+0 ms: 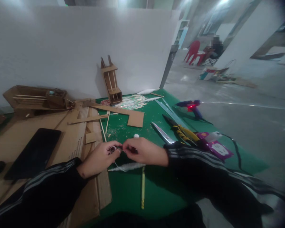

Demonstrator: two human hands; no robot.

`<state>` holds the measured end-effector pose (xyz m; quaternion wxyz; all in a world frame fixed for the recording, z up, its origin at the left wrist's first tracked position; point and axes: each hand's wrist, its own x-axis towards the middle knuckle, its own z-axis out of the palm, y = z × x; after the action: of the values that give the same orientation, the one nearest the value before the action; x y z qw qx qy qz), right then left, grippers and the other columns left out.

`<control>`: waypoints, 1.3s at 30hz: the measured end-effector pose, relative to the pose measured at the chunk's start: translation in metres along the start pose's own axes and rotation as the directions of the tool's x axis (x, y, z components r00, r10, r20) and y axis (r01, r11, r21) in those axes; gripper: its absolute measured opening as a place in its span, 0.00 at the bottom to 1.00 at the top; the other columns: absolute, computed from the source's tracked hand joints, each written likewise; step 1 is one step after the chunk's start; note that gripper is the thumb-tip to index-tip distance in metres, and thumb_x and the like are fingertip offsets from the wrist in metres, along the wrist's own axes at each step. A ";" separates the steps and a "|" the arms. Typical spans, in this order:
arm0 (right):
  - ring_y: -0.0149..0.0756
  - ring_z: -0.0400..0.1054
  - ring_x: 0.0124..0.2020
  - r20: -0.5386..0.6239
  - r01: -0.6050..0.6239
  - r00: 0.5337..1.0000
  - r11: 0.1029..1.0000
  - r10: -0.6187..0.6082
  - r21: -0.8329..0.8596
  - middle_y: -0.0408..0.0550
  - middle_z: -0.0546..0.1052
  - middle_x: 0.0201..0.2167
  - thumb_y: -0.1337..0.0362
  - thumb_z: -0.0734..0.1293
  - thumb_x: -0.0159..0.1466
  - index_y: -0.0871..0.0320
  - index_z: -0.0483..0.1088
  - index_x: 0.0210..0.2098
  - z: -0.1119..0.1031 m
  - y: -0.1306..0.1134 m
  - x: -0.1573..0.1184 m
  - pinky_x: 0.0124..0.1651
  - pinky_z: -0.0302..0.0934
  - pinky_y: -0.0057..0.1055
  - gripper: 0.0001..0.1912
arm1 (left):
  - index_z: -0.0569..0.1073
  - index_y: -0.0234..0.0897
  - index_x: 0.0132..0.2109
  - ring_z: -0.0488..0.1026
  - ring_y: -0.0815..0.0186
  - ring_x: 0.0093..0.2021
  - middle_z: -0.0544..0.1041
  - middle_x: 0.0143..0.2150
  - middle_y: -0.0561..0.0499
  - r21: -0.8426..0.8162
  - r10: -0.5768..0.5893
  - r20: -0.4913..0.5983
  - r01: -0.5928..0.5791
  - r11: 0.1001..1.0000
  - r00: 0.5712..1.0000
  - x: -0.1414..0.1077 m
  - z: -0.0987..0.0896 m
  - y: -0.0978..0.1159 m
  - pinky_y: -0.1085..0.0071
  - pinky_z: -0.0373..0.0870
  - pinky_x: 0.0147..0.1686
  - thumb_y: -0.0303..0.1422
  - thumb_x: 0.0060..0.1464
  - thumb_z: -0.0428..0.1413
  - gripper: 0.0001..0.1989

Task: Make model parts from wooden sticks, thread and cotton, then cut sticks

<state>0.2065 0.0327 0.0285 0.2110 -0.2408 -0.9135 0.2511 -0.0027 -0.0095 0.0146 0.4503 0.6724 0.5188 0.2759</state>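
My left hand (99, 158) is closed on a small round thing with a pale rim (113, 149), from which a thin white strand hangs down. My right hand (142, 152) meets it fingertip to fingertip in a pinch; whatever lies between these fingers is too small to make out. Just beyond my right knuckles a small white ball (136, 136) shows. Below both hands, a stick wrapped in whitish thread (127, 167) lies on the green tabletop (123, 196). A yellow pencil (142, 188) points toward me beneath my right wrist.
Scissors (163, 132), yellow-black pliers (180, 129), a purple packet (218, 148) and a lit glue gun (191, 106) lie to the right. Cardboard sheets (90, 186), a black tablet (35, 152) and a cardboard model (38, 98) occupy the left. Another model (111, 80) leans against the white panel (137, 38).
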 end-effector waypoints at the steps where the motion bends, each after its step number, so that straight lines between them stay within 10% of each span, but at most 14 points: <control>1: 0.29 0.63 0.25 0.000 -0.005 1.000 1.000 0.005 -0.001 0.41 0.71 0.24 0.69 0.64 0.63 0.59 0.71 0.37 0.000 0.000 0.000 0.29 0.55 0.23 0.04 | 0.75 0.36 0.43 0.68 0.69 0.24 0.72 0.26 0.55 0.011 0.000 0.000 0.000 1.000 1.000 0.000 0.000 0.000 0.76 0.61 0.22 0.36 0.59 0.52 0.11; 24: 0.31 0.64 0.24 -0.018 -0.060 0.998 0.997 0.059 -0.052 0.41 0.72 0.25 0.65 0.64 0.64 0.60 0.64 0.47 -0.007 -0.005 -0.002 0.28 0.55 0.25 0.12 | 0.68 0.36 0.38 0.69 0.72 0.22 0.76 0.28 0.53 -0.050 0.004 0.006 -0.004 0.999 1.000 -0.001 0.000 0.009 0.77 0.64 0.22 0.39 0.62 0.49 0.11; 30: 0.37 0.71 0.37 -0.040 0.072 0.995 0.957 -0.087 -0.282 0.50 0.78 0.37 0.62 0.64 0.65 0.58 0.69 0.47 -0.003 -0.003 -0.003 0.35 0.58 0.28 0.12 | 0.68 0.37 0.38 0.69 0.71 0.23 0.73 0.26 0.55 -0.100 -0.033 0.009 0.033 0.994 0.999 -0.002 0.004 0.006 0.78 0.66 0.23 0.41 0.62 0.50 0.12; 39: 0.33 0.67 0.31 -0.032 0.146 0.985 0.917 -0.170 -0.371 0.46 0.75 0.28 0.66 0.60 0.67 0.58 0.71 0.35 -0.002 -0.003 -0.002 0.32 0.53 0.27 0.08 | 0.69 0.38 0.38 0.68 0.70 0.20 0.70 0.22 0.57 -0.014 -0.031 0.003 0.031 0.999 1.000 -0.002 0.006 0.002 0.77 0.64 0.19 0.40 0.61 0.50 0.11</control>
<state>0.2084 0.0303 0.0312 0.2108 -0.2092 -0.9536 0.0504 0.0024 -0.0131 0.0140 0.4601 0.6613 0.5266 0.2716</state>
